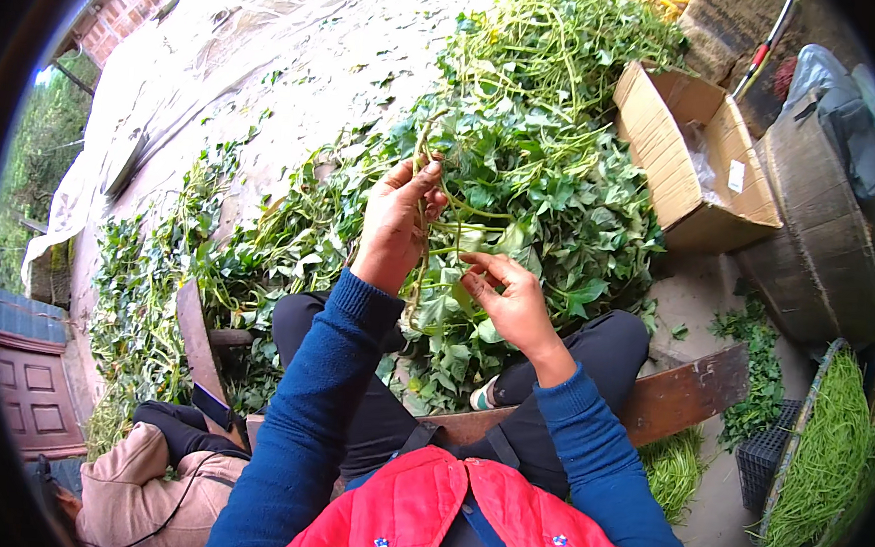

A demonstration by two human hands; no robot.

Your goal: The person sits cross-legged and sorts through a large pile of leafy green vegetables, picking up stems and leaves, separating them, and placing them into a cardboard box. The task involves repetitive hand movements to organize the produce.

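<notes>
My left hand is raised in front of me, thumb and fingers closed on a leafy vine. Its brownish stem sticks up past the fingertips and hangs down below the palm, with thin green stalks branching to the right. Lower and to the right, my right hand has its thumb and index finger at a thin leaf stalk of that vine, apparently pinching it. Dark smudges mark the fingers of both hands. Beneath them, a large heap of green vines spreads between and beyond my knees.
A wooden bench runs under my legs. At right stand an open cardboard box, a larger worn carton, a black plastic crate and a container of green stalks. Another person sits close at left. White sheeting lies beyond.
</notes>
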